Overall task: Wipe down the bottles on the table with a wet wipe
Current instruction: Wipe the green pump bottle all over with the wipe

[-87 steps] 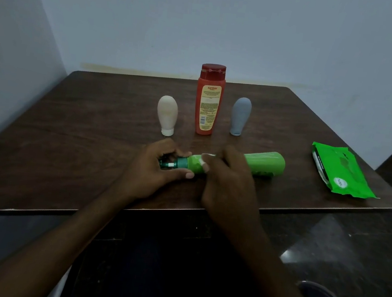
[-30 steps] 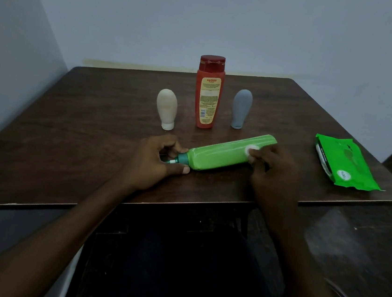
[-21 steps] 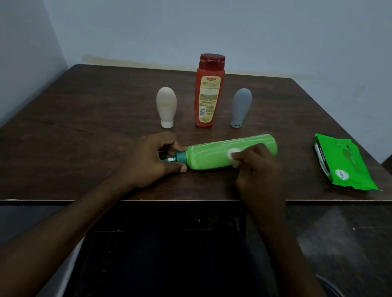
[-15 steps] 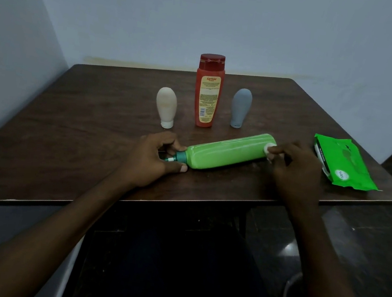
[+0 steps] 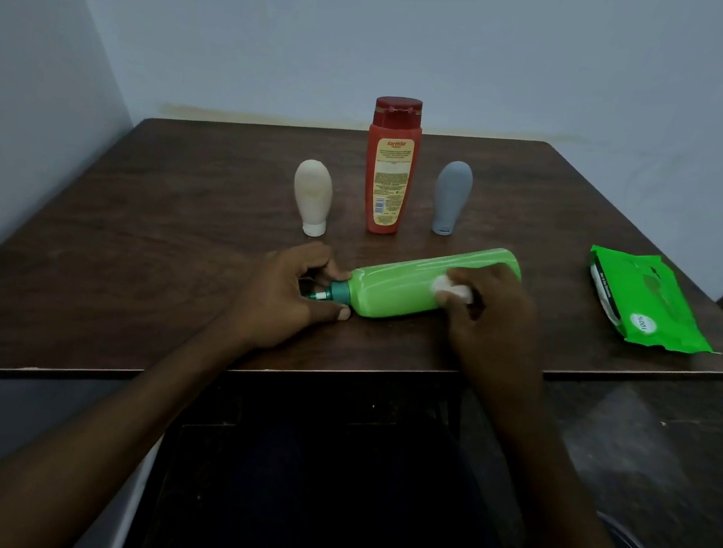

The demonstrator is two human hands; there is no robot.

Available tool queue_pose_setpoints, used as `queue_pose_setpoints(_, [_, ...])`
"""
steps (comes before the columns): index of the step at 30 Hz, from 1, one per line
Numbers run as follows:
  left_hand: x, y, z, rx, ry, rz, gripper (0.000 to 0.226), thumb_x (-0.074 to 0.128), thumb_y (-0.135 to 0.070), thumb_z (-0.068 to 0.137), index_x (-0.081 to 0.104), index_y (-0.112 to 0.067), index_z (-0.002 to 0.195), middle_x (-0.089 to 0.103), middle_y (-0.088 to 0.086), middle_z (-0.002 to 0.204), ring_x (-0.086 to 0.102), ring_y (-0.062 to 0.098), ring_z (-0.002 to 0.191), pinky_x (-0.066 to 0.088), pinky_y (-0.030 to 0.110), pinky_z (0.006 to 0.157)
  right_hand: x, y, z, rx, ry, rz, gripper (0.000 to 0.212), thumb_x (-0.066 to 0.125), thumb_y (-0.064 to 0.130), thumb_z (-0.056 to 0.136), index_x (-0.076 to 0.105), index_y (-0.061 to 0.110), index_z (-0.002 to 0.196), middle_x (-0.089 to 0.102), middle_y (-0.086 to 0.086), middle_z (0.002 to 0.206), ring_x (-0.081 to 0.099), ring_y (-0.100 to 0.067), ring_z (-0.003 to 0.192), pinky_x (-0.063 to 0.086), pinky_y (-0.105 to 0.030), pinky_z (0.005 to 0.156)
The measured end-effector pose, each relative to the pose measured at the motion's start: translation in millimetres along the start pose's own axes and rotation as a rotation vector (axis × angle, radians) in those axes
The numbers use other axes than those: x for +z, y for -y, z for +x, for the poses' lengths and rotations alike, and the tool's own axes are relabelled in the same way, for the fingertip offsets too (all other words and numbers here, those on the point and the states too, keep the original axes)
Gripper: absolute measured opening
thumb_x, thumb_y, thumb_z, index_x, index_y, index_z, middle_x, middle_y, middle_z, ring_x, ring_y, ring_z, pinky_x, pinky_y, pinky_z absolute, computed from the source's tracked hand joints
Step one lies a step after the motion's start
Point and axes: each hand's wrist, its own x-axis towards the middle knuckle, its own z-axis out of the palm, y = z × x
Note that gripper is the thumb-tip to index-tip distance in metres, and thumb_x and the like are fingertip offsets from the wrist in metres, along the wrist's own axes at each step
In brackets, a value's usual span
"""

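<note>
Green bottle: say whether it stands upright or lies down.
Lying down: the green bottle rests lengthwise on the table, left hand gripping its cap end.

1. The tall red-orange plastic bottle (image 5: 390, 173) standing at the back carries a yellow label (image 5: 390, 182) headed "Karthika" in red script. The fine print below is too small to read.
2. The flat green plastic wipes pack (image 5: 649, 302) has a round white sticker (image 5: 643, 324) printed "100%", seen upside down. The lettering on its side strip is illegible.
</note>
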Motion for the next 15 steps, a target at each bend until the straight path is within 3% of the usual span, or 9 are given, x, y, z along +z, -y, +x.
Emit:
queue_pose_setpoints(2, [-0.1, 0.2, 0.3, 0.003, 0.003, 0.001, 0.035, 0.095, -0.015, 0.067, 0.073, -0.02, 0.094, 0.074, -0.009, 0.097, 0.07, 0.008, 0.091, 0.057, 0.029, 0.084, -15.8, -18.8, 6.9, 0.071, -0.107, -0.029, 0.009, 0.075, 0.014, 0.086, 0.075, 0.01, 0.094, 0.064, -0.004, 0.092, 0.056, -0.009, 0.08, 0.041, -0.011, 0.073])
queue_pose_setpoints(5, [0.0, -0.1, 0.8, 0.003, 0.006, -0.007, 0.035, 0.095, -0.014, 0.068, 0.073, -0.019, 0.095, 0.074, -0.008, 0.097, 0.07, 0.008, 0.091, 0.058, 0.032, 0.086, -26.6, -37.7, 12.6, 0.18, -0.218, -0.054, 0.011, 0.074, 0.019, 0.086, 0.077, 0.01, 0.091, 0.065, -0.008, 0.086, 0.061, -0.02, 0.078, 0.044, -0.027, 0.074])
queue_pose_setpoints(7, [0.4, -1.2, 0.3, 0.001, 0.006, -0.005, 0.035, 0.095, -0.014, 0.068, 0.073, -0.018, 0.096, 0.074, -0.008, 0.097, 0.07, 0.008, 0.091, 0.057, 0.031, 0.085, -22.3, -35.5, 11.2, 0.185, -0.238, -0.11, 0.011, 0.072, 0.017, 0.087, 0.077, 0.008, 0.093, 0.064, -0.012, 0.084, 0.062, -0.025, 0.076, 0.039, -0.026, 0.071])
queue_pose_setpoints(11, [0.8, -2.1, -0.4, 0.014, -0.001, 0.008, 0.035, 0.095, -0.014, 0.069, 0.072, -0.017, 0.095, 0.074, -0.007, 0.097, 0.07, 0.007, 0.091, 0.057, 0.028, 0.085, 4.8, 1.5, -5.3, 0.055, -0.11, -0.062, 0.01, 0.069, 0.012, 0.091, 0.075, 0.005, 0.096, 0.06, -0.008, 0.089, 0.054, -0.013, 0.076, 0.036, -0.015, 0.07])
queue_pose_setpoints(15, [0.7, -0.8, -0.3, 0.032, -0.002, 0.024, 0.035, 0.095, -0.014, 0.068, 0.072, -0.017, 0.093, 0.074, -0.008, 0.096, 0.069, 0.006, 0.09, 0.056, 0.026, 0.082, 22.2, 23.7, -20.4, -0.058, 0.023, 0.005, 0.01, 0.066, 0.014, 0.093, 0.073, 0.007, 0.097, 0.056, 0.001, 0.09, 0.055, -0.01, 0.076, 0.048, -0.023, 0.069])
